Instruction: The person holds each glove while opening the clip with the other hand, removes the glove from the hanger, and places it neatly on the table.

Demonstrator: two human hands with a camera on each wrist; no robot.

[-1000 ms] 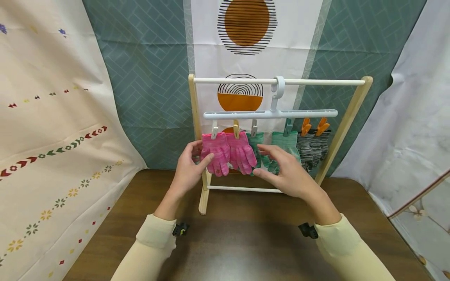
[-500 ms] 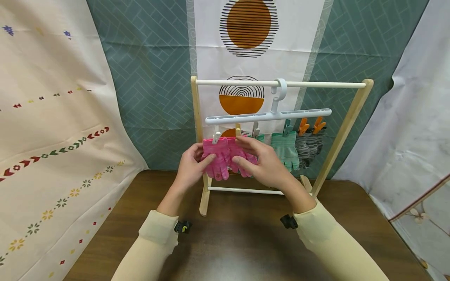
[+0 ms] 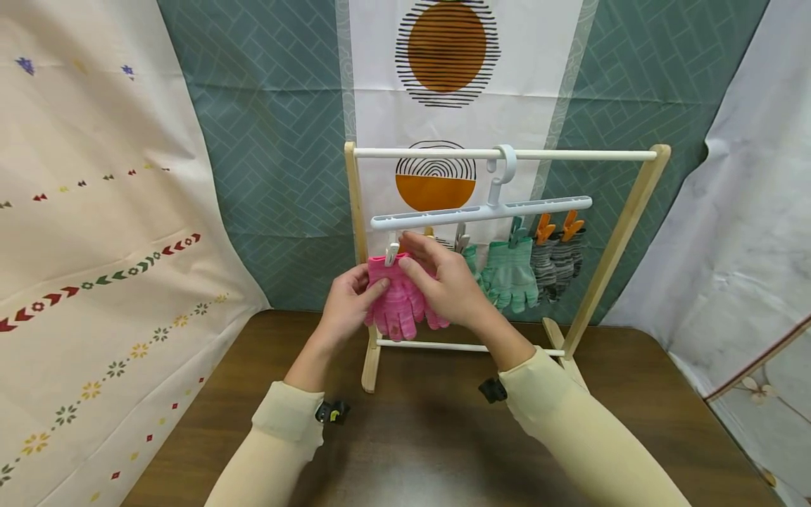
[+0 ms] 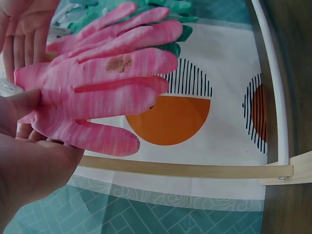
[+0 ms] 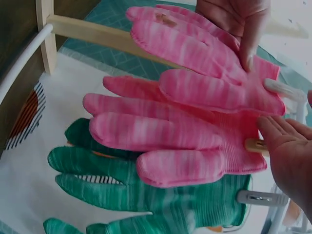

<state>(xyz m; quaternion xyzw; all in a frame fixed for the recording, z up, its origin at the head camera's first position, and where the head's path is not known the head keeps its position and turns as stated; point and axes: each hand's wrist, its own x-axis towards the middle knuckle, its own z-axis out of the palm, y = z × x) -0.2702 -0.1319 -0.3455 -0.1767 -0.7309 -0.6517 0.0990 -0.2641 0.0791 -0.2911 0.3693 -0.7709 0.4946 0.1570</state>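
Note:
A pink striped knit glove [image 3: 395, 303] hangs by its cuff from a white clothespin [image 3: 392, 253]. My left hand [image 3: 345, 299] pinches this glove near the cuff, thumb on its front. A brown mark shows on one of its fingers in the left wrist view. My right hand [image 3: 450, 282] is raised beside the clothespin, thumb and fingers apart, thumb tip close to the cuff. Behind it hangs a second pink glove [image 5: 170, 126] from a yellow clothespin [image 5: 256, 146], mostly hidden in the head view. In the right wrist view, the right fingertips lie by the cuffs.
A pale blue hanger [image 3: 437, 217] hooks over the white top bar [image 3: 583, 155] of a wooden rack. Further right hang green gloves [image 3: 512, 271] and grey-black gloves [image 3: 556, 264], with teal and orange clothespins [image 3: 543, 229]. A brown table [image 3: 405, 436] lies below.
My right hand has moved left, from beside the green gloves to the first pink glove's clothespin. The left hand keeps its hold, and the hanger's left end has swung forward.

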